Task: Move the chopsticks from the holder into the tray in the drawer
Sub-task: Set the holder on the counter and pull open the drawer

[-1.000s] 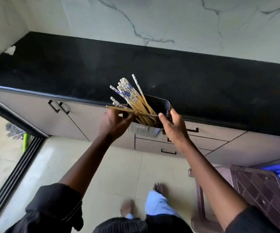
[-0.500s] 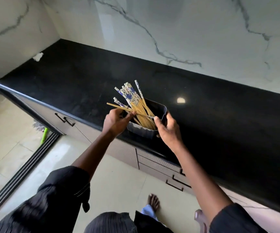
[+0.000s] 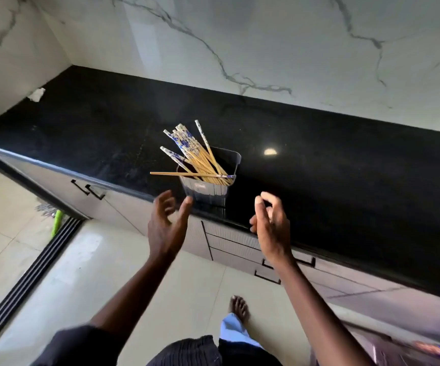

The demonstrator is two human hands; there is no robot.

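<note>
Task barely begun: chopsticks (image 3: 200, 157) all in holder (image 3: 208, 187) on countertop (image 3: 345, 167). Drawers (image 3: 234, 247) shut. Left hand (image 3: 167, 225), right hand (image 3: 271, 224) empty, fingers spread.

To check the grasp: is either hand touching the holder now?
No, the left hand and right hand hover open just short of the holder.

a glossy black countertop (image 3: 319, 154) carried a clear holder (image 3: 208, 191) of chopsticks (image 3: 197, 154) near its front edge, and a white scrap (image 3: 37, 94) sat in its far left corner.
</note>
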